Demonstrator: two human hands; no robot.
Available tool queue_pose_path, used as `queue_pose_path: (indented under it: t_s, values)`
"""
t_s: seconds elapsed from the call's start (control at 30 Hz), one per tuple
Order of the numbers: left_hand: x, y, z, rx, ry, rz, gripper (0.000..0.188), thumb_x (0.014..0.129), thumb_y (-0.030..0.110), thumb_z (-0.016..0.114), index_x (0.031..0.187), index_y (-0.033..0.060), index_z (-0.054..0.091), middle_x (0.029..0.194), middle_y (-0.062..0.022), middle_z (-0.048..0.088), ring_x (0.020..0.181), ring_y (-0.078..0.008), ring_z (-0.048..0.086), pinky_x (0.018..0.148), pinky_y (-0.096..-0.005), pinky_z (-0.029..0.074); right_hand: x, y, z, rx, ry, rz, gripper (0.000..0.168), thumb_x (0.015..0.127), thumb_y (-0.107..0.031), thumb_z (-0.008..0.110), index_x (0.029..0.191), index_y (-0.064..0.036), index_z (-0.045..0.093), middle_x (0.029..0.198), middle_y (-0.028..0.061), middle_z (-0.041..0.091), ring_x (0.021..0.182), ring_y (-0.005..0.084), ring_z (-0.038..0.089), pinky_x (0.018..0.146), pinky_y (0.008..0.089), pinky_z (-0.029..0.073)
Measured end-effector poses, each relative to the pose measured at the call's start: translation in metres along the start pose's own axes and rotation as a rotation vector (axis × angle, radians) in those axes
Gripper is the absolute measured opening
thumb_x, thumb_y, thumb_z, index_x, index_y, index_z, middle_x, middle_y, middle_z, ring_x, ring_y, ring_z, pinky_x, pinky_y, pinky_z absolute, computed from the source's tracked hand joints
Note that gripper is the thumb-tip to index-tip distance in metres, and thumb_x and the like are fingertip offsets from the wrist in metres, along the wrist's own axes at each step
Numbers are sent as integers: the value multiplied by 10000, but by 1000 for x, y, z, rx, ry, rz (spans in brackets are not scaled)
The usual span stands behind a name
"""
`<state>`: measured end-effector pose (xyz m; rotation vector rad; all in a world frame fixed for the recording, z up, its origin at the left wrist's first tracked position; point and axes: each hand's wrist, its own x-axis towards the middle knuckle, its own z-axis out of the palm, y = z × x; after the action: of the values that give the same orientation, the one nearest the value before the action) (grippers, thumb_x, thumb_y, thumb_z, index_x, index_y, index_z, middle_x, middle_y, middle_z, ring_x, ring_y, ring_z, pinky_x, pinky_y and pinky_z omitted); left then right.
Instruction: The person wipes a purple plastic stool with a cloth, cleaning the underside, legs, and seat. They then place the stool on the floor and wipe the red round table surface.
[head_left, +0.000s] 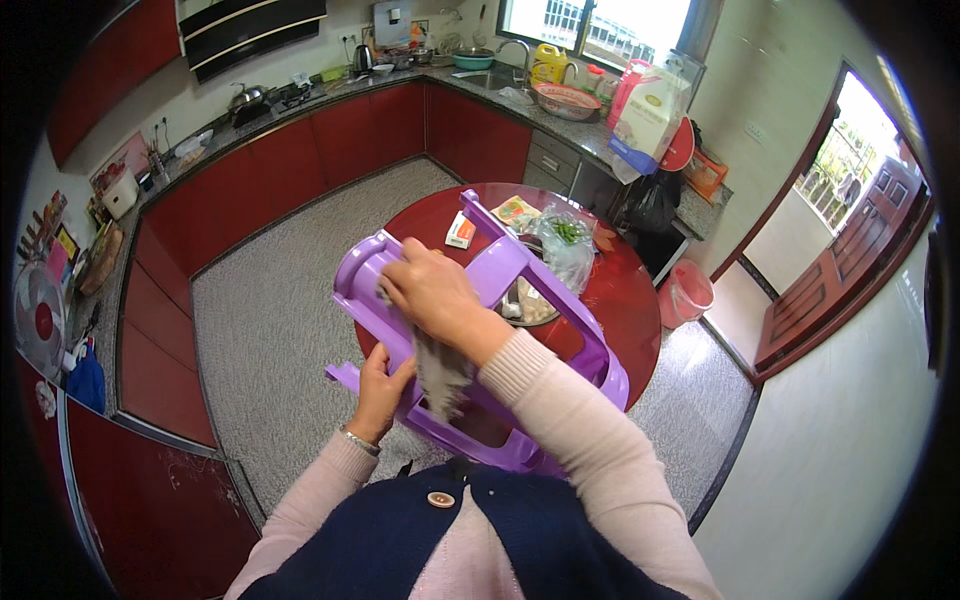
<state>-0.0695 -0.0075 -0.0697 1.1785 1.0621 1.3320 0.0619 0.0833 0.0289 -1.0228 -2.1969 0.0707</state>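
Observation:
A purple plastic frame with curved rails and legs (499, 266), perhaps a stool or small chair, is tilted in front of my body and overlaps the near side of the table in view. My left hand (381, 394) grips its lower left part, thumb on the purple plastic. Bent over the upper left part, my right hand (435, 292) holds a grey, frayed cloth (442, 375) against the plastic. The cloth hangs down between both hands and looks blurred. The fingertips of my right hand are partly hidden.
Behind the frame stands a round red table (634, 300) bearing a plastic bag of green vegetables (566, 232), a small white box (460, 230) and a covered round dish (529, 304). A pink bin (685, 294) stands right of it, near the open doorway. Red cabinets (277, 169) line the far side.

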Motion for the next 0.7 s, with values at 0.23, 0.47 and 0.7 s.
queue_pose_path:
  t_s: [0.23,0.47,0.7]
  values:
    - [3,-6,5,-16,16,60,255,905,68,630,1142,-4,572,1076,-42,643,970,-123,587,877,-273,463,-24,20,-15,15,-117,89,233,924,-314,578,923,-88,638,899,135,577,826,355,613,705,464,496]
    - [-3,-12,-1,-128,75,-39,218,917,88,637,1109,10,568,1052,-52,643,955,-113,582,864,-277,467,-145,34,-80,37,-168,217,183,916,-252,594,945,-92,677,892,109,616,816,311,627,678,405,495]
    - [-16,-10,-4,-77,54,-30,242,907,60,637,1131,3,566,1080,-52,642,978,-124,587,884,-280,465,-215,26,-121,-2,-277,339,171,890,-268,625,908,-104,668,825,96,599,758,314,616,646,411,495]
